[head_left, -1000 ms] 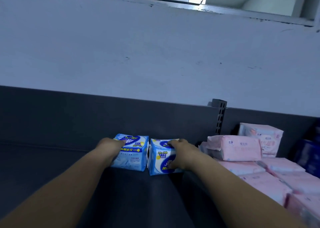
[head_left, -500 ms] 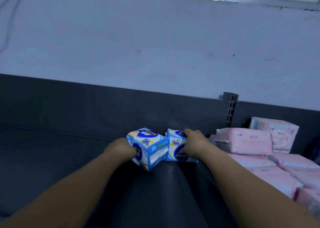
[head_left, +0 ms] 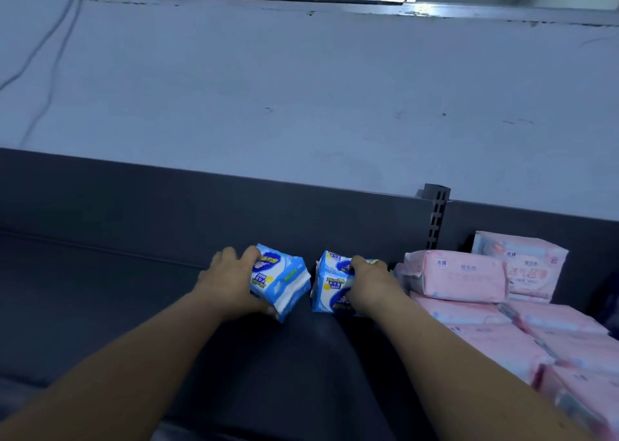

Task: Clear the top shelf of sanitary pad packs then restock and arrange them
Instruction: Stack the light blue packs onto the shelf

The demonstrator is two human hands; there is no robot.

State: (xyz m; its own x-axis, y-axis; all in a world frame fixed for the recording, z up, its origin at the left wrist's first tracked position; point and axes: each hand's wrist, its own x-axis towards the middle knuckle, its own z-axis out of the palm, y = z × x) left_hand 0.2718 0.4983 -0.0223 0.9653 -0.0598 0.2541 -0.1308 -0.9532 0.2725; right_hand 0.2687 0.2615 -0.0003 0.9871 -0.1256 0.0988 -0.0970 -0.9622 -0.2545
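On the shelf (head_left: 100, 290), the left hand (head_left: 231, 283) grips a tilted blue pack (head_left: 286, 278); the right hand (head_left: 371, 285) clasps a second pack (head_left: 330, 288), upright, just beside pink packs (head_left: 462, 273) on its outer side. A narrow gap parts the two.

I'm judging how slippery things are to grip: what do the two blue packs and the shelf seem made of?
Left blue pack and right blue pack: thin printed plastic film, glossy, wrinkled at the folded ends. Shelf: probably painted metal, dark grey, smooth, dull sheen; the slotted upright suggests steel shelving.
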